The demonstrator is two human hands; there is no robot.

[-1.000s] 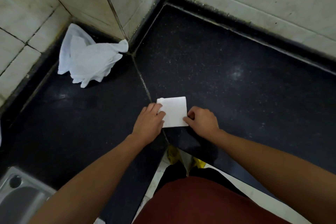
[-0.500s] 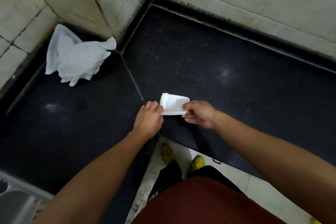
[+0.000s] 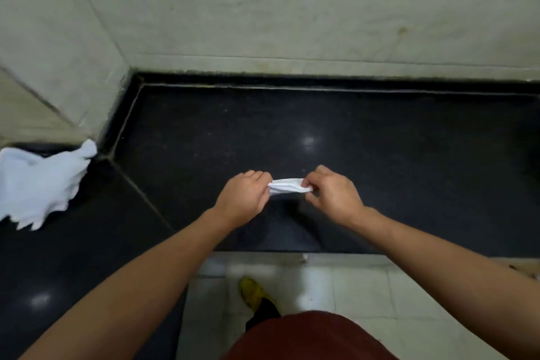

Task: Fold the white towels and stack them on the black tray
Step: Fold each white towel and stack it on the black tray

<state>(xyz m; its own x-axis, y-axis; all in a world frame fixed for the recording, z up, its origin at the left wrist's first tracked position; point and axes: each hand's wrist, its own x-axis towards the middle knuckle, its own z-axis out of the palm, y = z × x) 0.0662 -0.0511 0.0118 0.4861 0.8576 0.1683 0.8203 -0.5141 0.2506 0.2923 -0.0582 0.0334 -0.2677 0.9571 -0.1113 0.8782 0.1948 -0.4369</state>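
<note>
A small folded white towel (image 3: 289, 186) hangs in the air just above the black stone counter (image 3: 380, 172), seen nearly edge-on. My left hand (image 3: 244, 199) pinches its left end and my right hand (image 3: 331, 194) pinches its right end. A crumpled pile of unfolded white towel (image 3: 38, 184) lies on the counter at the far left, against the tiled wall corner. No black tray is in view.
Pale tiled walls (image 3: 292, 9) close the counter at the back and left. The counter's front edge runs just below my hands, with a light tiled floor (image 3: 336, 286) and a yellow shoe (image 3: 252, 291) beneath. A dark blurred shape sits at the far right edge.
Both hands lifted the folded towel off the counter and carried it rightward. The view swung right, so the crumpled pile now sits at the left edge and the sink has left the frame.
</note>
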